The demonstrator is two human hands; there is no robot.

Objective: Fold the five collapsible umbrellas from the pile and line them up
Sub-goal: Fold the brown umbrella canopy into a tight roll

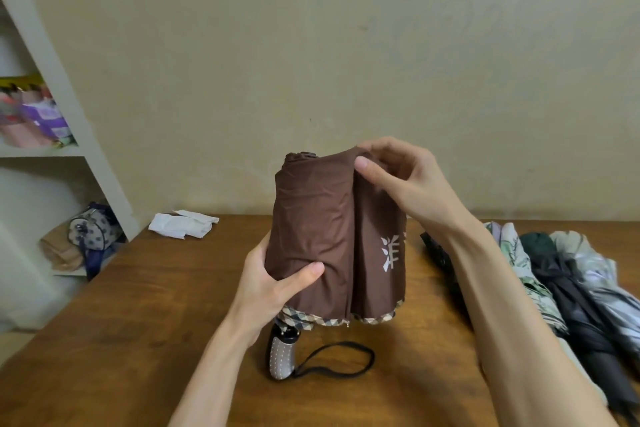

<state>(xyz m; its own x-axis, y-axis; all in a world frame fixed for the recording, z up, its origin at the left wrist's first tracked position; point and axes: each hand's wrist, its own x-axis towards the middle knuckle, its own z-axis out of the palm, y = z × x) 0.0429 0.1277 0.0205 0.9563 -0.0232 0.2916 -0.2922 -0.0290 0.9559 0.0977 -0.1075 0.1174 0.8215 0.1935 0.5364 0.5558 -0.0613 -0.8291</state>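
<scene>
Brown umbrella upright between left hand low, right hand pinching top.

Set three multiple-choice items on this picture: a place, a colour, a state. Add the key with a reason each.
1. Where on the table does the pile of other umbrellas lie?
A. at the person's right
B. at the person's left
C. in the middle

2. What colour is the canopy of the held umbrella?
A. green
B. brown
C. red

3. What is the right hand doing?
A. lying flat on the table
B. hanging idle
C. pinching fabric at the canopy's top

Key:
1 A, the pile lies along the table's right edge.
2 B, the cloth is brown with a patterned hem.
3 C, thumb and fingers pinch a fold while the left hand grips lower down.
</scene>
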